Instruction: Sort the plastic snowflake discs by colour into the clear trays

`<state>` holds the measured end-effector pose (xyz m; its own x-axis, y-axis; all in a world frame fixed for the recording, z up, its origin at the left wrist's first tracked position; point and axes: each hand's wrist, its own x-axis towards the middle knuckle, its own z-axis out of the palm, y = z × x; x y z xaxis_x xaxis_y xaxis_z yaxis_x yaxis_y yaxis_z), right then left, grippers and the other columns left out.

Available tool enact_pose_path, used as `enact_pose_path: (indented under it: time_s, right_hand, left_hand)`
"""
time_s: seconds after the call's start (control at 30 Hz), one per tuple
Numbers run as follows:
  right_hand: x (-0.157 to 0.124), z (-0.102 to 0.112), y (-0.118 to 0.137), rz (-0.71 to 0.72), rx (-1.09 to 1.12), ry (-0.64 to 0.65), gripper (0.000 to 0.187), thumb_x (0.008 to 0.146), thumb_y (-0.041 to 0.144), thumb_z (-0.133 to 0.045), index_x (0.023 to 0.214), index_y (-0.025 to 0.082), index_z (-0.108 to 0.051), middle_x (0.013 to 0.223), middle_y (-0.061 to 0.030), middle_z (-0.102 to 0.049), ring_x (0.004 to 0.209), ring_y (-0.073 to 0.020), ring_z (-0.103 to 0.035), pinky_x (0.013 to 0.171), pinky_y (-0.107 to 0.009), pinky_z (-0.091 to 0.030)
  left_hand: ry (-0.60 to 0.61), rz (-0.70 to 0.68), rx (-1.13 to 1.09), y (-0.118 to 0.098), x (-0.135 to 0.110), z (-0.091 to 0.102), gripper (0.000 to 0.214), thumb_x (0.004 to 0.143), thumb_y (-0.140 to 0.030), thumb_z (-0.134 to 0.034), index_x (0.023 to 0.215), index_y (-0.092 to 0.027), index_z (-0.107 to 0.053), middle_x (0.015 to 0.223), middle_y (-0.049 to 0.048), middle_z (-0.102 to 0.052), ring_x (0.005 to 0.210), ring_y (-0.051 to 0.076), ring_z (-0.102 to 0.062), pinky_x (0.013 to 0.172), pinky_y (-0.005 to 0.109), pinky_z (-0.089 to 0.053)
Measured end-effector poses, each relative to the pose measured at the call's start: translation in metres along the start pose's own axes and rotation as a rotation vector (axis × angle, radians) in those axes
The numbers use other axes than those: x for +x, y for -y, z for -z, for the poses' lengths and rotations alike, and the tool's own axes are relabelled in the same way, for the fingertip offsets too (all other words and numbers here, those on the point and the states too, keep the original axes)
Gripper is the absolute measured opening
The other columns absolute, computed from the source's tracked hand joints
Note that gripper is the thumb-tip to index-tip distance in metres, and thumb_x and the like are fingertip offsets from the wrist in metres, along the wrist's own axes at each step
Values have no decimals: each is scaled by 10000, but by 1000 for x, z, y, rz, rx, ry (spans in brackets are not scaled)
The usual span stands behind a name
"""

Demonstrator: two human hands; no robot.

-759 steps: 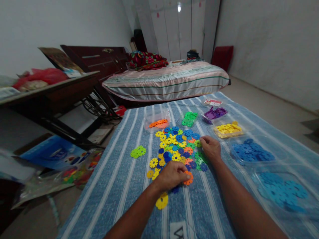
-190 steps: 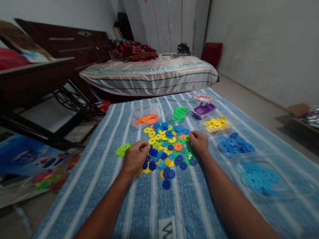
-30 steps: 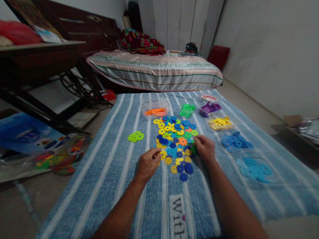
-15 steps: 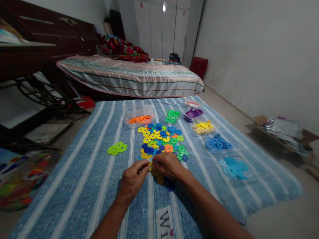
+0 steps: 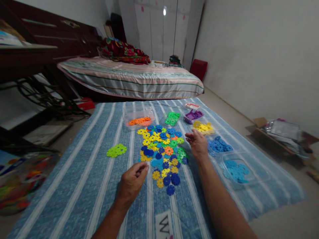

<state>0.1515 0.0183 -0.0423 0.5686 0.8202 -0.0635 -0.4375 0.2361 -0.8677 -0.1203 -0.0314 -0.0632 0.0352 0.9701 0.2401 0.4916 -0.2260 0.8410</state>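
Observation:
My left hand [image 5: 133, 181] is just left of the loose pile, thumb and fingertips drawn together, and nothing shows between them. My right hand [image 5: 198, 145] hovers right of the pile, close to the clear container of yellow pieces [image 5: 203, 126]. Its fingers are curled, and whatever they may hold is hidden. Spread over the cloth between the hands is a mixed pile of flat, notched plastic disc pieces [image 5: 168, 151] in yellow, blue, green and orange. Left of it lies a separate group of lime-green disc pieces [image 5: 116, 150].
Clear containers hold orange pieces [image 5: 139, 121], green pieces [image 5: 172, 118], purple pieces [image 5: 193, 115], dark blue pieces [image 5: 219, 145] and light blue pieces [image 5: 236, 170]. Everything rests on a blue striped cloth [image 5: 84, 186]. A bed [image 5: 134, 78] stands beyond, and a cardboard box [image 5: 281, 139] on the right floor.
My hands have parted. The right one moved away to the right, towards the yellow container, uncovering the near pieces of the pile. A small yellow piece no longer shows at my left fingertips.

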Motion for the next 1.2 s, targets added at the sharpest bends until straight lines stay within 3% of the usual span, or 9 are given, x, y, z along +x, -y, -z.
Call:
enact_pose_path:
  time_s: [0.1, 0.27, 0.6, 0.8, 1.03, 1.2]
  right_hand:
    - [5, 11, -9, -62, -126, -61, 346, 576, 470, -776, 738, 191, -652, 554, 0, -667, 532, -139, -615, 494, -231, -486]
    - [-4, 15, -27, 17, -347, 79, 320, 618, 470, -741, 670, 165, -662, 506, 0, -634, 441, -105, -531, 439, -212, -407]
    - [-10, 23, -26, 28, -458, 153, 373, 605, 515, -749, 728, 170, -678, 561, -15, -656, 504, -134, -568, 509, -256, -453]
    - [-13, 23, -23, 8, -467, 153, 357, 578, 473, -770, 731, 163, -683, 555, -4, -653, 493, -122, -556, 519, -255, -454]
    - [-15, 25, -23, 67, -533, 184, 336, 615, 478, -740, 725, 165, -690, 553, -7, -649, 501, -134, -563, 516, -262, -450]
    - [-23, 20, -19, 126, -633, 229, 305, 638, 460, -706, 724, 167, -703, 512, 10, -616, 464, -130, -524, 481, -256, -415]
  left_hand:
    - [2, -21, 32, -2, 0, 0, 261, 755, -438, -616, 809, -203, -716, 756, 11, -752, 630, 157, -682, 609, 222, -549]
    - [12, -32, 56, -6, -1, 0, 250, 778, -426, -595, 815, -206, -707, 732, -2, -734, 592, 141, -645, 599, 220, -533]
    - [13, -115, 231, -8, -4, 7, 217, 841, -335, -523, 759, -204, -676, 705, 10, -667, 663, 144, -618, 624, 223, -471]
    - [87, -46, 330, -8, 0, 19, 220, 832, -337, -536, 693, -208, -650, 602, -22, -601, 599, 132, -578, 580, 217, -408]
    - [139, -32, 312, -9, -2, 17, 197, 808, -342, -564, 688, -203, -636, 593, -27, -605, 585, 125, -574, 565, 214, -403]
    - [170, 12, 178, -11, -5, 13, 213, 810, -372, -554, 717, -204, -649, 587, -34, -609, 581, 129, -591, 562, 216, -433]
